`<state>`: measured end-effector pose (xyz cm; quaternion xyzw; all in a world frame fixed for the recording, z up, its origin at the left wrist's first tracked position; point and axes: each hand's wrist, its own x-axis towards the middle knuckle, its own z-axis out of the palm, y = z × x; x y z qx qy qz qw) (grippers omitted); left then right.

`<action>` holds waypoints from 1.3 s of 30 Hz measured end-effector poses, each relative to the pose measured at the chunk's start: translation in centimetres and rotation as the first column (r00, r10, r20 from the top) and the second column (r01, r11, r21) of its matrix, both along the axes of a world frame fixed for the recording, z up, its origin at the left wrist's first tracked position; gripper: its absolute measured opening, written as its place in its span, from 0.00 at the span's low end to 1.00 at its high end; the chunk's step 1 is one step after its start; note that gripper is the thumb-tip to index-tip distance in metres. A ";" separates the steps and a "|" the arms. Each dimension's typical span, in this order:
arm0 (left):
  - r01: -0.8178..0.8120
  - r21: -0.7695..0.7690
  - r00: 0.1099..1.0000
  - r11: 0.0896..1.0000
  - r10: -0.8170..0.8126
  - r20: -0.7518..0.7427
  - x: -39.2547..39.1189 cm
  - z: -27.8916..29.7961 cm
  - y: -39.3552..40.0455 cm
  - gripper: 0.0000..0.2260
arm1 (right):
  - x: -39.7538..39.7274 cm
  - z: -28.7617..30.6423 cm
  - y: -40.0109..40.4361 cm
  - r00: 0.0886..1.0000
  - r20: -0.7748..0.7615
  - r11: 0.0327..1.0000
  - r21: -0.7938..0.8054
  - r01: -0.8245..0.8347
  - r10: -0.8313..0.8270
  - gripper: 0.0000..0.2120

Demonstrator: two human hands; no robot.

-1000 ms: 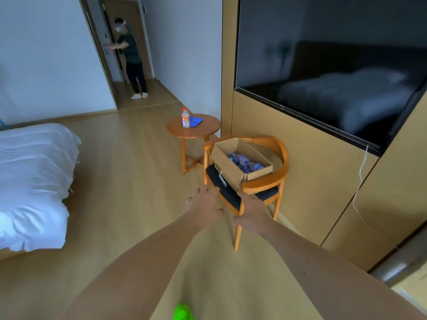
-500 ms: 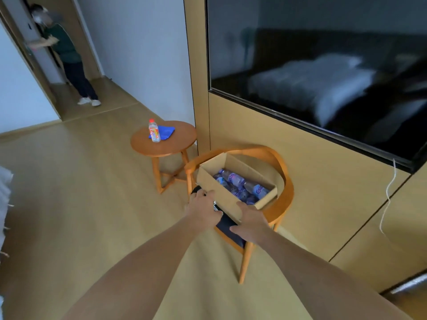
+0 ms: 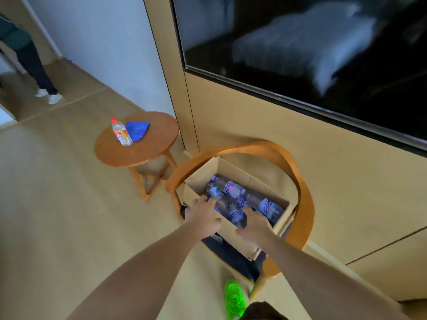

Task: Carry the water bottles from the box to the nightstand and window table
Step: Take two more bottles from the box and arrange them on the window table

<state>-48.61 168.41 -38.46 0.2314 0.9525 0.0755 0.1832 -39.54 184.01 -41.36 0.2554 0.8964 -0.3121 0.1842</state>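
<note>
A wooden chair point(image 3: 307, 204) with a dark seat cushion point(image 3: 233, 252) carries an open cardboard box point(image 3: 242, 241), set at an angle on the seat; beside it a round wooden table point(image 3: 147, 148) bears an upright bottle point(image 3: 121, 132) and a blue cloth point(image 3: 136, 130), touching; both stand on the wood floor point(image 3: 57, 204).

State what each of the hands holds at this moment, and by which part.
Cannot be told. The left hand and right hand reach over the box rim onto the water bottles; no closed hold shows.
</note>
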 end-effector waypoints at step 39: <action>0.759 -0.129 0.650 0.638 -0.753 0.101 -26.4 -22.0 15.6 0.40 | -17.7 -17.2 8.5 0.850 0.475 0.888 0.459 -0.020 -0.226 0.43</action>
